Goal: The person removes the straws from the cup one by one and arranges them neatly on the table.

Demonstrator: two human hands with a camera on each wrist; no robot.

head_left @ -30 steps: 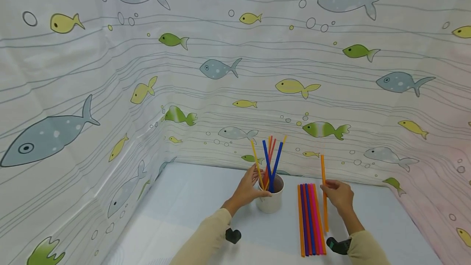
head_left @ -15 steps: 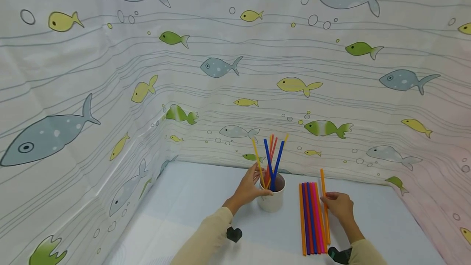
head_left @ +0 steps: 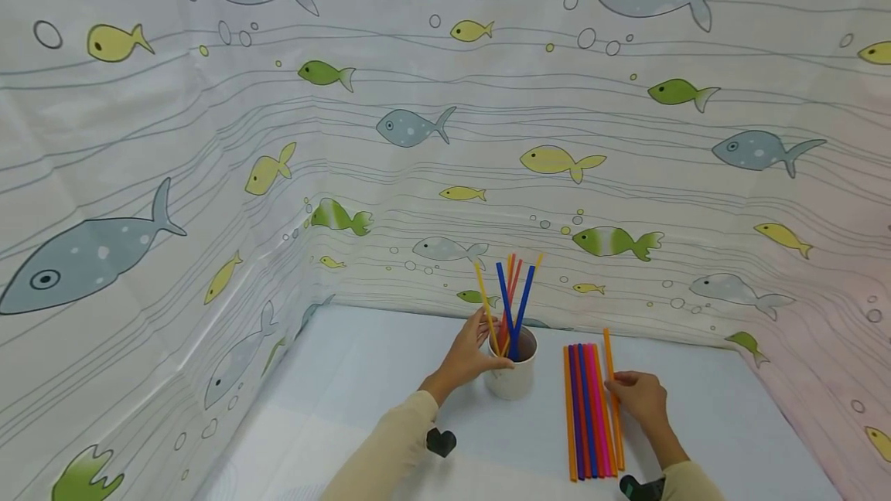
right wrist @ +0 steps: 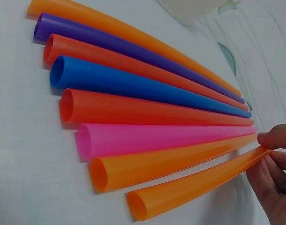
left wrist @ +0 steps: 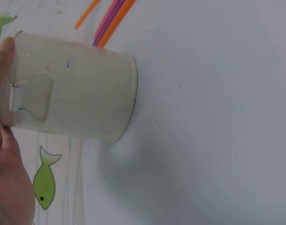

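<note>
My left hand point(head_left: 466, 356) holds a white cup point(head_left: 511, 383) by its rim, thumb at the near side and fingers at the far side. Several straws, blue point(head_left: 524, 308), red and yellow, lean inside the cup. In the left wrist view the cup's wall point(left wrist: 86, 89) shows a raised handle-like shape. My right hand point(head_left: 642, 400) pinches an orange straw point(right wrist: 194, 185) between thumb and fingertips near its far end. This straw lies just right of a row of straws point(head_left: 590, 416) in orange, purple, red, blue and pink, side by side; their open ends show in the right wrist view.
The white table point(head_left: 334, 393) spreads around the cup and row. A fish-patterned sheet point(head_left: 390, 176) rises behind the table and along its left side. A dark wrist device point(head_left: 642, 487) sits by each sleeve.
My right hand has lowered the orange straw and drawn it toward me, down alongside the row. My left hand stays at the cup, and the straws in it look the same.
</note>
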